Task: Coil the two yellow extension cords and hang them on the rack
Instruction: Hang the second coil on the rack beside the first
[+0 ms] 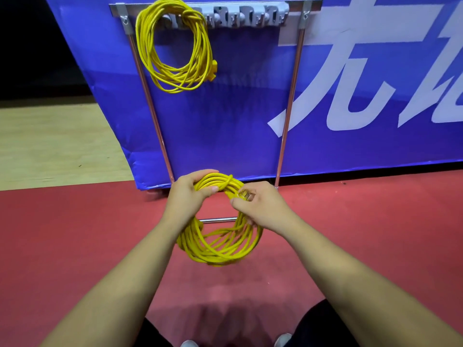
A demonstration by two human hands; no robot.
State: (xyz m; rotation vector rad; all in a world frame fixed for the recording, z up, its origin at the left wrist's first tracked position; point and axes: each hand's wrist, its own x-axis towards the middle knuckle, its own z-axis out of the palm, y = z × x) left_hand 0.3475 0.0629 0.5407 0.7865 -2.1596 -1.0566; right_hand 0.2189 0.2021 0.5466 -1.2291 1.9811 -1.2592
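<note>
One coiled yellow cord (172, 46) hangs from the left end of the grey hook rail (250, 15) on the metal rack (290, 101); its plug dangles at the coil's right side. A second yellow coil (220, 249) hangs in the air in front of me, below the rack. My left hand (190, 194) grips the top of this coil, thumb across the strands. My right hand (260, 204) pinches the cord's plug end at the coil's upper right.
A blue banner with white characters (363, 83) stands behind the rack. The rack's base bar (218, 219) lies on the red floor (75, 234). Wooden flooring (50, 141) is at the left. My shoes show at the bottom edge.
</note>
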